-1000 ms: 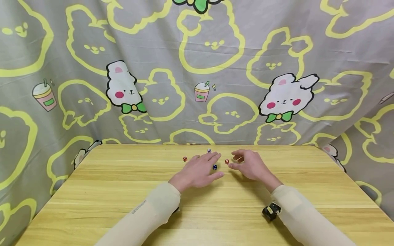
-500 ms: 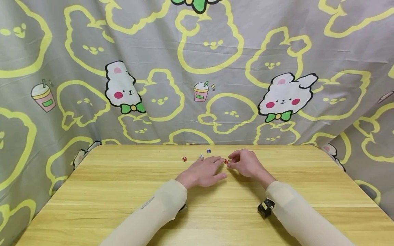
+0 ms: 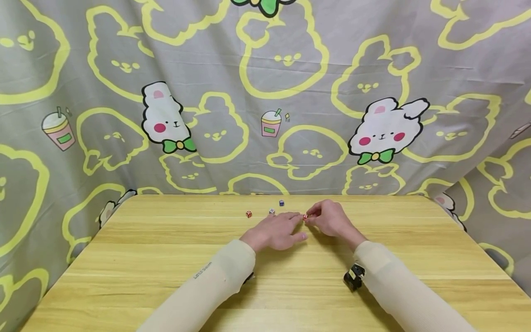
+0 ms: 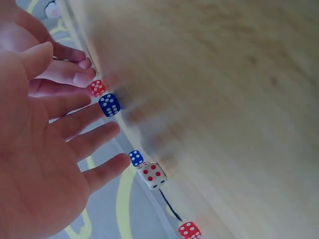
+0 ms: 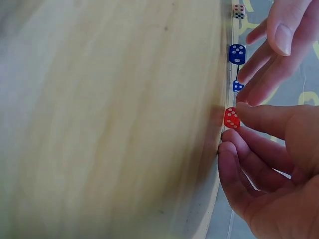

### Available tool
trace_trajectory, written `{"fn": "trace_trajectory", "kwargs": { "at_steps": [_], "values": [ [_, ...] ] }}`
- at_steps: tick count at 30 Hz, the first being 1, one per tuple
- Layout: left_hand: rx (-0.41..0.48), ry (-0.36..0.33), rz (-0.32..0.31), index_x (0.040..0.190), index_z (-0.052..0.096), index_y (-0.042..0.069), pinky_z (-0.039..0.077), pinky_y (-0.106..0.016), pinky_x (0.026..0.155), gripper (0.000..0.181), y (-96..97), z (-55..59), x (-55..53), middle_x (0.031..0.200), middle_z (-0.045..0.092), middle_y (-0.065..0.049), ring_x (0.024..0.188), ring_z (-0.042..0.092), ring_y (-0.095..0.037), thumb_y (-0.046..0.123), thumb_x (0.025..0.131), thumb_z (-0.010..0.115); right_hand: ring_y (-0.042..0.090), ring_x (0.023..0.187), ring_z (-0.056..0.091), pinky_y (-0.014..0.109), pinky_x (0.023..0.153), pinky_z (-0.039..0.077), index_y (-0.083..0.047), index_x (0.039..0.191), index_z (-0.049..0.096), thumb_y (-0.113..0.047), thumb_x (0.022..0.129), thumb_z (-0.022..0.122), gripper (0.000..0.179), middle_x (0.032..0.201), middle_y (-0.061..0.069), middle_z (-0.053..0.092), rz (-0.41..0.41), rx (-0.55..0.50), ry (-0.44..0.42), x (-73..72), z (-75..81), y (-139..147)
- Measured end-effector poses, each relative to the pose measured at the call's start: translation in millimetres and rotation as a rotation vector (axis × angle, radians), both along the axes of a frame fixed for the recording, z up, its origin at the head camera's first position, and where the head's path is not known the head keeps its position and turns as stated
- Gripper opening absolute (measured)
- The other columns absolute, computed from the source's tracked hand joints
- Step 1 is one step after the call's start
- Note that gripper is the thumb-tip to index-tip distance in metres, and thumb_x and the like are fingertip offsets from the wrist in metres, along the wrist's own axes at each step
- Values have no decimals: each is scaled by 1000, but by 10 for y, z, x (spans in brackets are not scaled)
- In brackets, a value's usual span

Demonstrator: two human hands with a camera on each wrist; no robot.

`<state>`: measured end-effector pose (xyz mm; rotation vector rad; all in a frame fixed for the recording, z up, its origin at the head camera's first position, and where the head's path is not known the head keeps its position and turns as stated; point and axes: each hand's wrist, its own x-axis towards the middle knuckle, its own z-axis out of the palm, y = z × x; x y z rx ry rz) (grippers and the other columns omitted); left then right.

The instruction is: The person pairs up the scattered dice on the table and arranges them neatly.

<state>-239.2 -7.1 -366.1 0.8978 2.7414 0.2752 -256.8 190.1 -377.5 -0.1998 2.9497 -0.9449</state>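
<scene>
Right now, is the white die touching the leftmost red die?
Apart: the head view shows bare tabletop between the white die and the leftmost red die.

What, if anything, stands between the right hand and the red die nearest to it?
Nothing visible: the right hand pinches the red die directly. The left hand is on the die's other side.

A red die (image 3: 305, 216) with white pips was pinched by the right hand (image 3: 329, 218), near the far edge of the worktop (image 3: 298, 286); whether it touched the wood could not be told. One blue die (image 4: 109, 105), with white pips, was close to the left hand (image 3: 282, 230). The other blue die (image 3: 281, 203) lay nearest to the far edge. The white die (image 3: 272, 211), showing red pips on one face, sat a little leftward of it. The second red die (image 3: 249, 214) lay apart, the closest to the far left corner.
</scene>
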Motion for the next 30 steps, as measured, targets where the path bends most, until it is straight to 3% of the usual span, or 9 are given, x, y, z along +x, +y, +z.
{"fn": "trace_trajectory", "kwargs": {
  "at_steps": [7, 20, 30],
  "values": [
    [-3, -17, -7, 167, 35, 17, 24, -56, 132, 68, 13, 13, 2, 175, 34, -2, 162, 32, -24, 55, 111, 43, 15, 84, 64, 28, 75, 49, -10, 104, 84, -19, 93, 80, 14, 89, 0, 80, 7, 20, 26, -23, -11, -4],
    [-13, -14, -25, 164, 40, 15, 24, -55, 132, 66, -24, 60, 53, 172, 39, -2, 161, 35, -22, 53, 111, 45, 19, 94, 69, 38, 86, 54, -13, 100, 85, -16, 94, 80, 9, 97, 1, 83, 9, 35, -8, 53, 14, -34],
    [-14, -5, -56, 162, 44, 14, 28, -51, 131, 64, -104, 105, 164, 171, 41, -1, 161, 36, -21, 53, 111, 45, 16, 86, 65, 30, 74, 49, -15, 97, 85, -16, 93, 81, 5, 92, -1, 82, 30, 34, -22, 150, 30, -43]
  ]
}}
